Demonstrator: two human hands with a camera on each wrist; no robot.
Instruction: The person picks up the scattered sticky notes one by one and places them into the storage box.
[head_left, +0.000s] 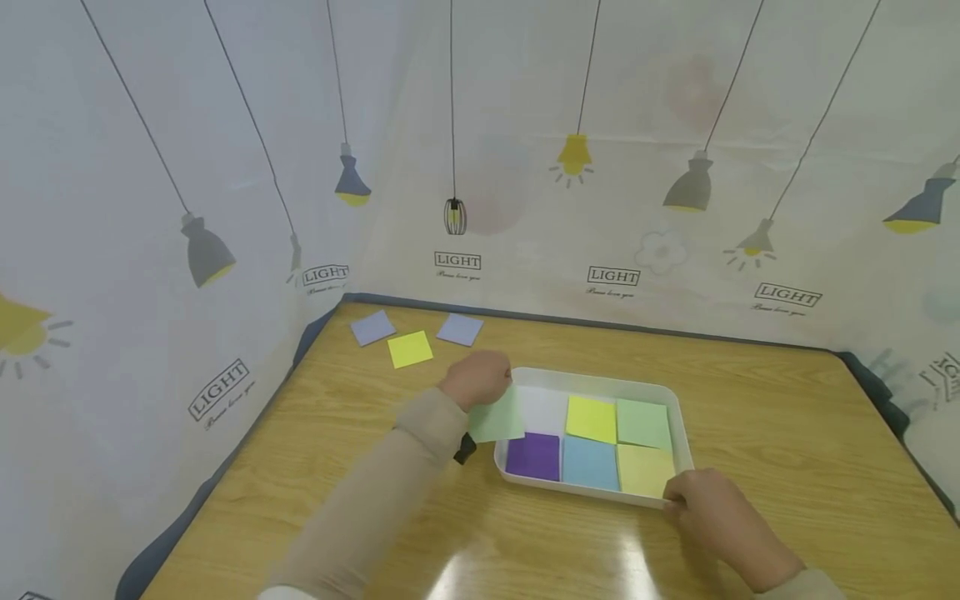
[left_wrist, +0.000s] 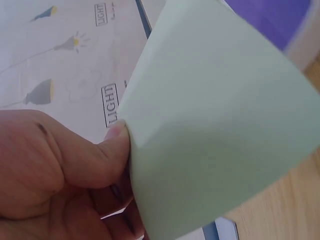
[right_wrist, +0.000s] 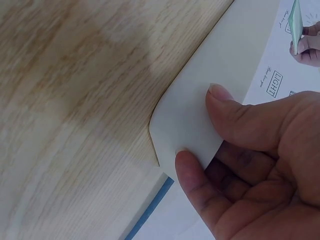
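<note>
My left hand (head_left: 478,379) pinches a pale green sticky note (head_left: 497,417) by one edge, thumb in front, over the left end of a white tray (head_left: 600,382). Large in the left wrist view, the green note (left_wrist: 215,115) hangs slightly bent. At the tray's near right corner, my right hand (head_left: 708,508) grips the wall, with thumb and fingertips on the white side (right_wrist: 187,115). Inside the tray, a purple note (head_left: 534,457), a blue note (head_left: 591,463) and a pale yellow note (head_left: 645,471) form the near row. Behind them lie a bright yellow note (head_left: 591,418) and a green note (head_left: 643,422).
Beyond my left hand, a yellow note (head_left: 410,349) lies on the wooden table (head_left: 780,417) between two lavender notes, one left (head_left: 372,327) and one right (head_left: 460,329). A lamp-printed curtain (head_left: 525,225) borders the table's back and sides.
</note>
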